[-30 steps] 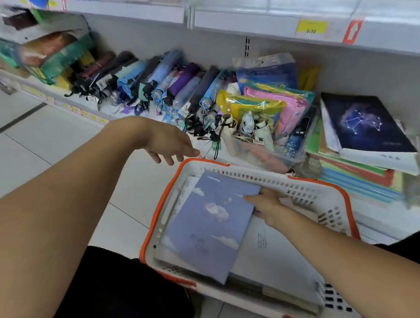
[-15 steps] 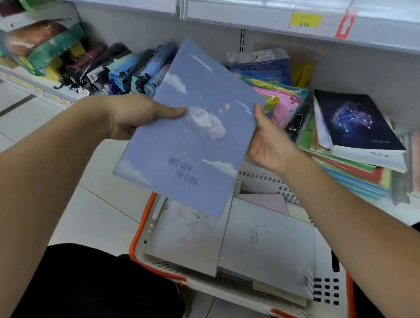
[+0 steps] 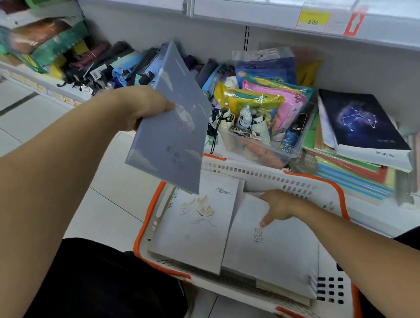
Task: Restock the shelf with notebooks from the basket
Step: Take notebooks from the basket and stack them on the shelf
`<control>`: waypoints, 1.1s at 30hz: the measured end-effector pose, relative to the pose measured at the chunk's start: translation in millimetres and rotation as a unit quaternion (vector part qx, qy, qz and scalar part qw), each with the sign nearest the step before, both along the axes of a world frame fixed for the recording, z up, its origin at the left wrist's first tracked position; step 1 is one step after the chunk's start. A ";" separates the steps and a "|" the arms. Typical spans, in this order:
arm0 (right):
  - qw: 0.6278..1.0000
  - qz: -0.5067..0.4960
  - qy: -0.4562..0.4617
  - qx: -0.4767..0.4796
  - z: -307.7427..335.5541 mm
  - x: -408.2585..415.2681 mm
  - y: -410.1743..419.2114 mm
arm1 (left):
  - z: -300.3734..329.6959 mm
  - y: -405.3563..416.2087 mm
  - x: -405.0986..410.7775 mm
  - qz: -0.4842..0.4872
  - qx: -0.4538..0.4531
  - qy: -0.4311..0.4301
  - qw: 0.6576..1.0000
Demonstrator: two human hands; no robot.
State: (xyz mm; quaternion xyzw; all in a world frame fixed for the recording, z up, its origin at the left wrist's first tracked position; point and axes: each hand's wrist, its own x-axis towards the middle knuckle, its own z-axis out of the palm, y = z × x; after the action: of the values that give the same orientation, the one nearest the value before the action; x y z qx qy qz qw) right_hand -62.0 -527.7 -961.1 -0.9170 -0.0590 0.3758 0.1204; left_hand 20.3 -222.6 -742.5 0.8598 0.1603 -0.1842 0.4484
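Head view: basket point(image 3: 271, 174) holds grey notebooks point(image 3: 194, 221); left hand point(image 3: 143, 106) grips blue notebook point(image 3: 172, 127); right hand point(image 3: 281, 207) apparently pinching one.

Only thing I can actually read is "6.00" on the yellow price tag point(image 3: 313, 19), up on the shelf edge, far right of the hand-held blue cloud notebook point(image 3: 169, 127). That notebook's cover text is too blurry, same for the grey notebook point(image 3: 269, 247) print.

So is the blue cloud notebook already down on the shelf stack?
No, the left hand holds the blue cloud notebook in the air above the basket.
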 end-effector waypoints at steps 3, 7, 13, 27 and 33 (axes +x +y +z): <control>0.996 0.076 0.032 -0.013 38.0 17.4 -2.7 | -2.7 -2.4 -1.6 -0.014 0.019 -0.006 1.000; 0.994 0.070 -0.086 0.008 117.9 42.4 -5.8 | -3.8 -2.4 -0.9 -0.027 0.059 -0.018 0.998; 0.906 -0.267 -0.241 0.225 226.0 52.6 28.1 | 14.2 -26.8 -17.5 -0.085 0.055 -0.040 0.994; 0.814 -0.329 -0.216 0.427 295.4 77.7 126.8 | 62.3 -45.1 -48.1 -0.148 -0.151 -0.100 0.972; 0.800 -0.262 -0.144 0.520 320.9 77.3 157.3 | 61.3 -20.8 -36.8 -0.056 -0.118 -0.152 0.980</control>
State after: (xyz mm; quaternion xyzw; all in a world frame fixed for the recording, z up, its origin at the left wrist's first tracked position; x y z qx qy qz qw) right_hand 15.2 -370.4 -640.2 -0.7408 -0.0195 0.1062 0.6629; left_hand -16.5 -243.4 -681.2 0.8266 0.0190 -0.0941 0.5545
